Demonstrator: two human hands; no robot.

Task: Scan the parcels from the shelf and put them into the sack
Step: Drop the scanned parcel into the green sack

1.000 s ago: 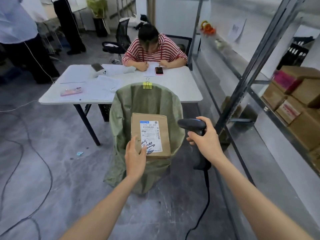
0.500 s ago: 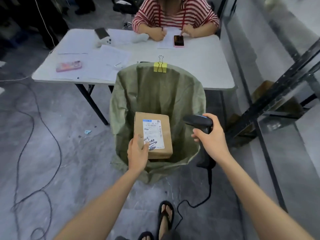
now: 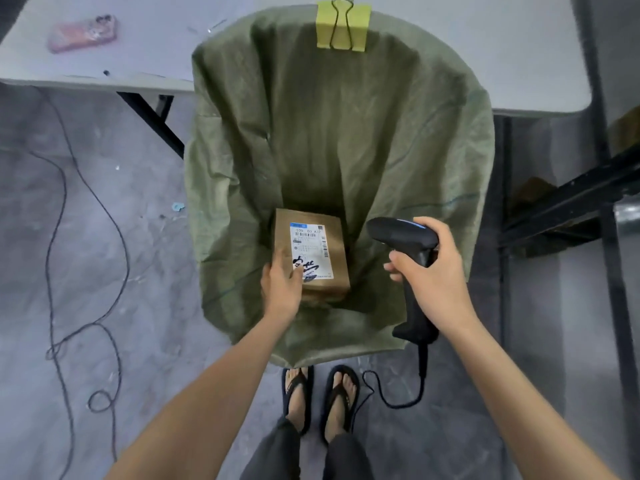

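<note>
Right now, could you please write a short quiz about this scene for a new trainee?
1. True or false: the left hand holds the parcel with its label facing up, in the open mouth of the sack.
2. What fastens the far rim of the sack at the edge of the table? A: tape. B: a yellow binder clip. C: a rope.
3. Fill in: the right hand has its grip on the handle of the black corded ____.
Key: 1 true; 2 B; 3 scanner.
</note>
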